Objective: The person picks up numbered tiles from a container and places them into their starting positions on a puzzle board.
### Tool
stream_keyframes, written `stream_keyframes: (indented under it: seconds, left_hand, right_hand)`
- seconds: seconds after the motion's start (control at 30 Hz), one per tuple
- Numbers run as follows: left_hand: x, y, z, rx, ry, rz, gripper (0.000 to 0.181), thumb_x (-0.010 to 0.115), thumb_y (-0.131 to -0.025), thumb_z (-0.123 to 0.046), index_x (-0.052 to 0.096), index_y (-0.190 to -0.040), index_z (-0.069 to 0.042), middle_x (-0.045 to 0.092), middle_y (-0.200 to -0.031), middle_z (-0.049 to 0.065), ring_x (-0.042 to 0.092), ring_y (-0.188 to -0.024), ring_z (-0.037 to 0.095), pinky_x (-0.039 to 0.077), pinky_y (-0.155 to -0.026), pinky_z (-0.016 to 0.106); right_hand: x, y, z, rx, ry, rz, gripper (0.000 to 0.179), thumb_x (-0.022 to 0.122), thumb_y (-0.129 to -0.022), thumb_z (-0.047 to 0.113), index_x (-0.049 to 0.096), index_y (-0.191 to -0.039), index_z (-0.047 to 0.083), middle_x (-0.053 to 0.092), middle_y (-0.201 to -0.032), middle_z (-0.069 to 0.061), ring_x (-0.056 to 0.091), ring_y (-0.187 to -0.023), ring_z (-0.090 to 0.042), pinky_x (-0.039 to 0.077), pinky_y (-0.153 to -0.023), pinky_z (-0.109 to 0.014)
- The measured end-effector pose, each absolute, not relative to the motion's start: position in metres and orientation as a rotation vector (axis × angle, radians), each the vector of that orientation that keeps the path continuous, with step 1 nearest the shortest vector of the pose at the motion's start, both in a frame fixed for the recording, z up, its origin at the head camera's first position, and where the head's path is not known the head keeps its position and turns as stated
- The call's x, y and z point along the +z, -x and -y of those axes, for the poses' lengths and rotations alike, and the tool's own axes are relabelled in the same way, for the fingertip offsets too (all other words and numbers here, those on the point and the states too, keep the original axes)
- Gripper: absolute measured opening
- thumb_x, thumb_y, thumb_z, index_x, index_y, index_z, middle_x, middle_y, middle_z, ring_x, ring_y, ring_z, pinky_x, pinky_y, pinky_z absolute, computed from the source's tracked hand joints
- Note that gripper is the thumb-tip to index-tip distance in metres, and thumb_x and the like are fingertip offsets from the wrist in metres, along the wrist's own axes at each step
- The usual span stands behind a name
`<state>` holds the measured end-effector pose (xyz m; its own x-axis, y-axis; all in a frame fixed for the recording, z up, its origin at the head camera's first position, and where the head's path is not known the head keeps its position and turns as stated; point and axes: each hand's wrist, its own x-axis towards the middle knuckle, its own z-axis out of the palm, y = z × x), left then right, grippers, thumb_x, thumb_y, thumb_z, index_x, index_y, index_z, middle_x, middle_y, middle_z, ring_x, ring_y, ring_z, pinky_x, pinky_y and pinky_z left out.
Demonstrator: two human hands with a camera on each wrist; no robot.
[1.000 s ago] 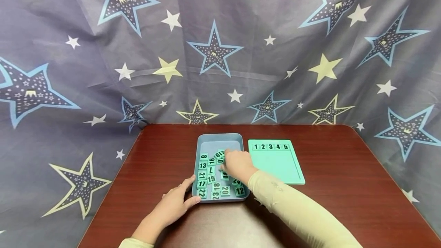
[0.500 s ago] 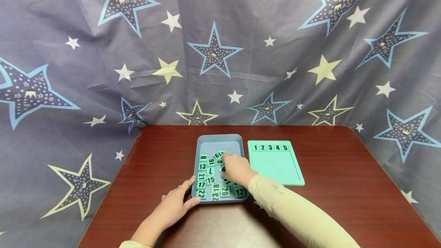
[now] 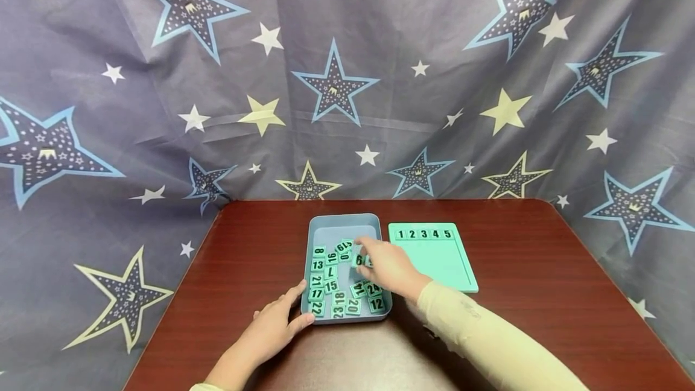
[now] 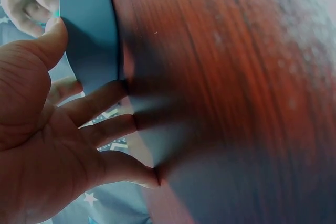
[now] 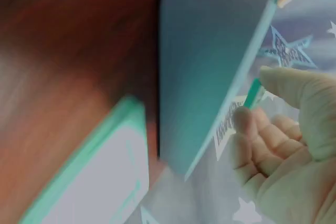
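Observation:
My right hand is over the right side of the grey-blue tray and pinches a small green number tile between thumb and finger. In the right wrist view, the held tile appears edge-on, above the tray rim. My left hand touches the tray's near left corner. In the left wrist view, its thumb lies at the tray rim and its fingers are spread, reaching to the tabletop. Several number tiles, such as 15, 20 and 12, lie at various angles in the tray.
A mint-green board lies to the right of the tray, with tiles 1 to 5 in a row along its far edge. Both stand on a reddish-brown table. A grey curtain with stars hangs behind.
My right hand has pulled back slightly to the right and come up with a tile pinched in it. The 14 tile has shifted toward the tray's front. My left hand stays at the corner.

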<state>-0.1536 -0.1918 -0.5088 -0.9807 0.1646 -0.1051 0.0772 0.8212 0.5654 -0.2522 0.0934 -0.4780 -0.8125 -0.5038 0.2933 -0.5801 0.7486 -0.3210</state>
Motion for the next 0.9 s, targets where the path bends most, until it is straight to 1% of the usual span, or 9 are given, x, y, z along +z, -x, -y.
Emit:
stream_keyframes:
  seconds: [0.07,0.17,0.27,0.37,0.57,0.67,0.77,0.9]
  left_hand:
    - [-0.510,0.153,0.192,0.879,-0.189,-2.853,0.077,0.074,-0.099,-0.049,0.043,-0.165,-0.024,0.055,-0.162,0.013,0.055,-0.144,0.049,0.028,-0.107,0.091]
    - [-0.510,0.152,0.193,0.880,-0.179,-2.850,0.077,0.073,-0.099,-0.049,0.043,-0.166,-0.025,0.054,-0.163,0.013,0.054,-0.145,0.049,0.027,-0.108,0.090]
    - [-0.511,0.152,0.195,0.873,-0.163,-2.852,0.077,0.073,-0.099,-0.049,0.043,-0.166,-0.026,0.054,-0.163,0.012,0.053,-0.146,0.049,0.027,-0.108,0.090]
    - [-0.510,0.151,0.197,0.865,-0.160,-2.857,0.077,0.073,-0.100,-0.049,0.043,-0.166,-0.025,0.054,-0.163,0.014,0.053,-0.146,0.049,0.027,-0.108,0.091]
    - [-0.510,0.153,0.196,0.869,-0.173,-2.849,0.077,0.073,-0.100,-0.050,0.043,-0.166,-0.026,0.053,-0.162,0.017,0.053,-0.146,0.049,0.028,-0.108,0.090]
    - [-0.511,0.153,0.194,0.881,-0.167,-2.842,0.076,0.073,-0.100,-0.049,0.043,-0.166,-0.026,0.053,-0.163,0.017,0.052,-0.147,0.050,0.027,-0.109,0.090]
    - [-0.510,0.153,0.193,0.891,-0.165,-2.835,0.076,0.073,-0.100,-0.048,0.043,-0.166,-0.026,0.053,-0.163,0.017,0.051,-0.147,0.050,0.027,-0.109,0.090]
    - [-0.507,0.152,0.192,0.899,-0.160,-2.829,0.076,0.073,-0.100,-0.048,0.042,-0.166,-0.027,0.052,-0.163,0.017,0.050,-0.149,0.050,0.026,-0.109,0.090]
  right_hand:
    - [-0.474,0.253,-0.114,0.602,-0.849,2.732,0.056,0.086,-0.091,0.020,0.061,-0.139,0.007,0.078,-0.107,-0.004,0.075,-0.087,-0.022,0.061,-0.074,-0.041]
    - [-0.475,0.259,-0.149,0.589,-0.784,2.739,0.057,0.087,-0.091,0.017,0.060,-0.140,0.006,0.078,-0.108,-0.005,0.077,-0.091,-0.023,0.062,-0.077,-0.042]
    - [-0.483,0.270,-0.178,0.530,-0.714,2.784,0.057,0.087,-0.091,0.014,0.061,-0.140,0.005,0.079,-0.108,-0.006,0.078,-0.094,-0.025,0.062,-0.079,-0.044]
    - [-0.491,0.281,-0.196,0.479,-0.707,2.830,0.055,0.086,-0.091,0.012,0.061,-0.140,0.004,0.079,-0.107,-0.008,0.077,-0.095,-0.027,0.062,-0.081,-0.046]
    - [-0.503,0.292,-0.196,0.473,-0.826,2.858,0.055,0.086,-0.090,0.009,0.062,-0.139,0.002,0.078,-0.109,-0.011,0.077,-0.099,-0.031,0.062,-0.085,-0.050]
    - [-0.507,0.296,-0.192,0.440,-0.841,2.863,0.054,0.085,-0.091,0.009,0.061,-0.139,0.003,0.078,-0.112,-0.012,0.077,-0.103,-0.031,0.062,-0.088,-0.050]
    - [-0.510,0.299,-0.190,0.450,-0.796,2.883,0.053,0.084,-0.092,0.010,0.061,-0.139,0.004,0.078,-0.115,-0.013,0.076,-0.107,-0.031,0.062,-0.090,-0.050]
    - [-0.512,0.298,-0.192,0.512,-0.649,2.918,0.052,0.085,-0.092,0.012,0.062,-0.137,0.003,0.079,-0.109,-0.012,0.077,-0.102,-0.031,0.061,-0.088,-0.051]
